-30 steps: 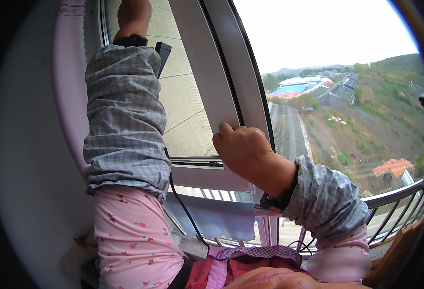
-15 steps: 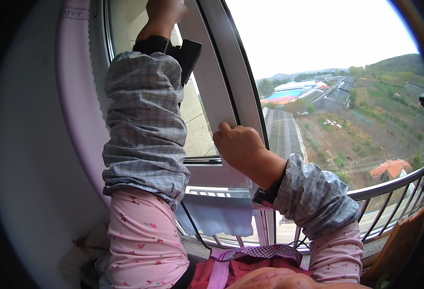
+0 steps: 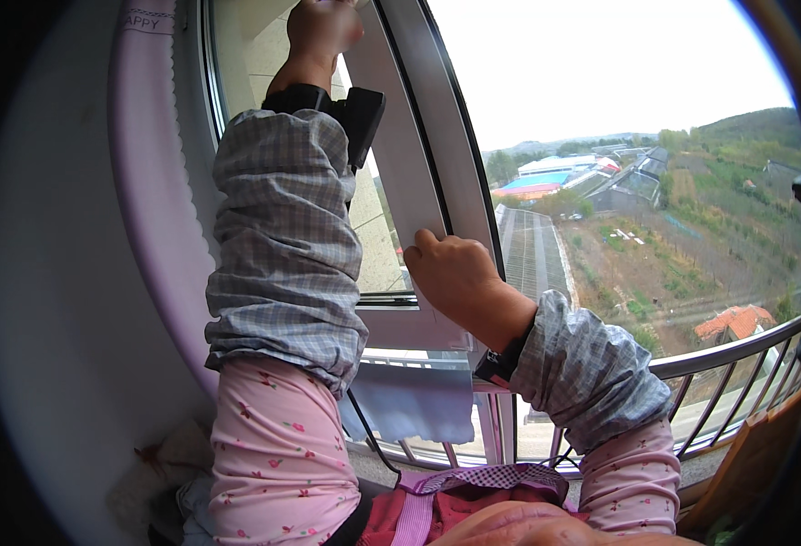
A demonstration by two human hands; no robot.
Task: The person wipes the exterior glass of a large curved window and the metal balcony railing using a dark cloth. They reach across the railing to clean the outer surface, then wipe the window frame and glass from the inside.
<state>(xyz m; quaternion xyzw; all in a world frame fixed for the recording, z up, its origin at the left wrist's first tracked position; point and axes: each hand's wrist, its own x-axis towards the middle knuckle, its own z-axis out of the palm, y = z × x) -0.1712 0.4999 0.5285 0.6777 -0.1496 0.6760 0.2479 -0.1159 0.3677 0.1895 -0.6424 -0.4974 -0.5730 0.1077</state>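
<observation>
My left hand [image 3: 326, 29] is raised to the top edge of the view, in front of the window pane [image 3: 373, 241]. It looks closed and is blurred; a small pale bit shows at its upper edge, too little to name. My right hand [image 3: 455, 273] is curled round the upright of the light window frame [image 3: 405, 173], its fingertips partly hidden. Both arms wear grey plaid sleeves pushed up over pink flowered ones, with a black band at each wrist. A dark block-shaped device [image 3: 362, 126] sits on the left wristband.
A pink curtain with a scalloped edge [image 3: 150, 164] hangs on the left beside the wall. Below the frame is a pale blue cloth [image 3: 419, 400]. A curved metal railing [image 3: 728, 357] runs outside on the right, above fields and roofs. A wooden piece [image 3: 746, 464] stands lower right.
My left hand and forearm have shifted slightly right and down in the picture. The right hand keeps its hold on the frame, its forearm moving slightly left.
</observation>
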